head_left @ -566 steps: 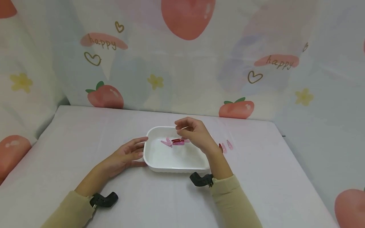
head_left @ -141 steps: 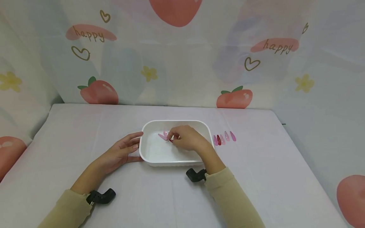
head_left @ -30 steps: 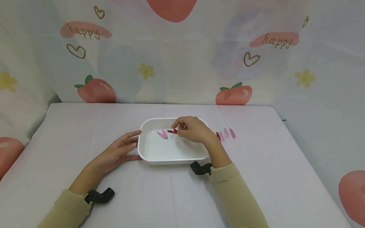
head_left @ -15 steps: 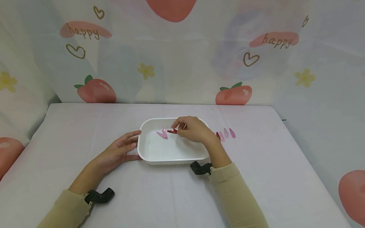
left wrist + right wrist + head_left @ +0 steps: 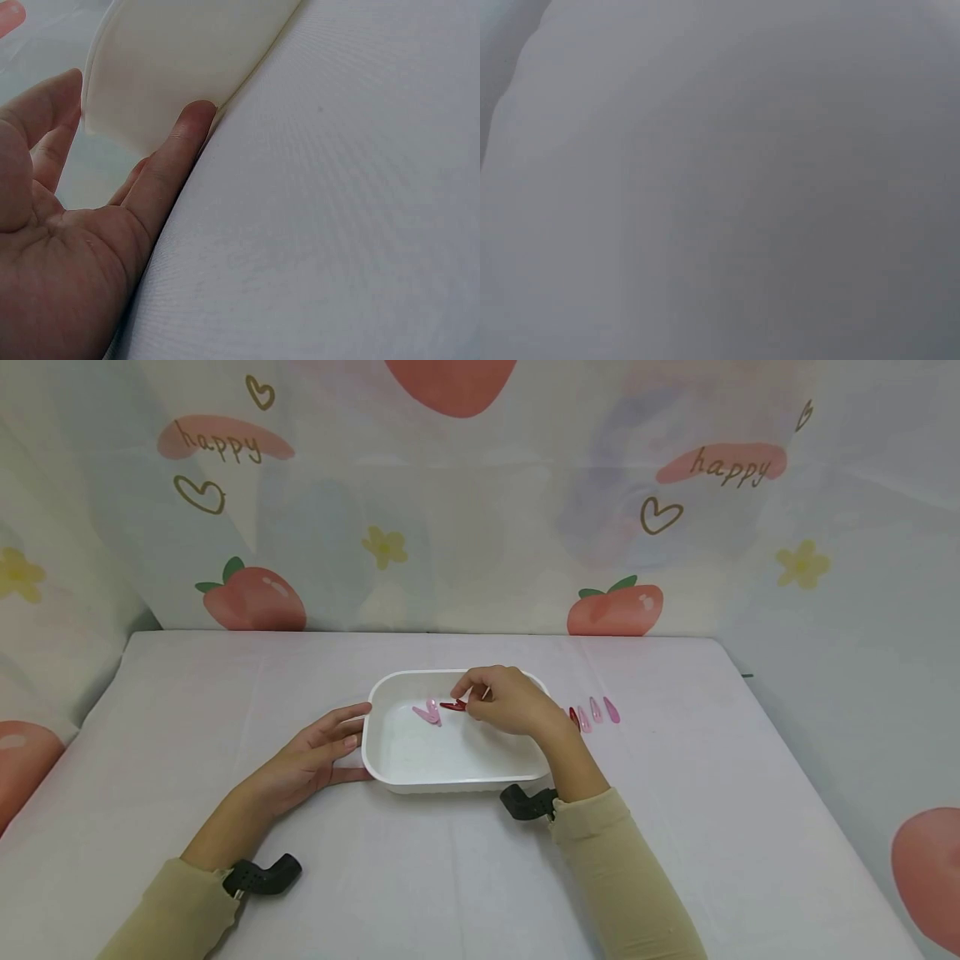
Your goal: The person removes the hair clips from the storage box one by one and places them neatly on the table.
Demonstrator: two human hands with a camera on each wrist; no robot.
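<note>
In the head view a white tray (image 5: 442, 770) with rounded corners stands on the table. My left hand (image 5: 303, 767) rests against its left end with fingers extended; in the left wrist view the fingertips of the left hand (image 5: 82, 247) touch the pale wall of the tray (image 5: 165, 67). My right hand (image 5: 510, 702) reaches over the tray's right half, with thumb and index finger pinching at a dark red snap hair clip (image 5: 450, 705). Left of it, pink hair clips (image 5: 429, 713) lie in a V on the tray floor. The right wrist view shows only a blurred pale surface.
Right of the tray, several clips stand in a row on the white cloth: a dark red clip (image 5: 573, 718), pale pink clips (image 5: 596, 710) and a deeper pink clip (image 5: 612, 710). My right forearm partly covers that row. A patterned curtain (image 5: 480, 527) hangs behind the table.
Over the last second nothing visibly moves. Since the oldest frame, fewer clips lie in the tray and more stand in the row on the right; the left hand keeps to the tray's end.
</note>
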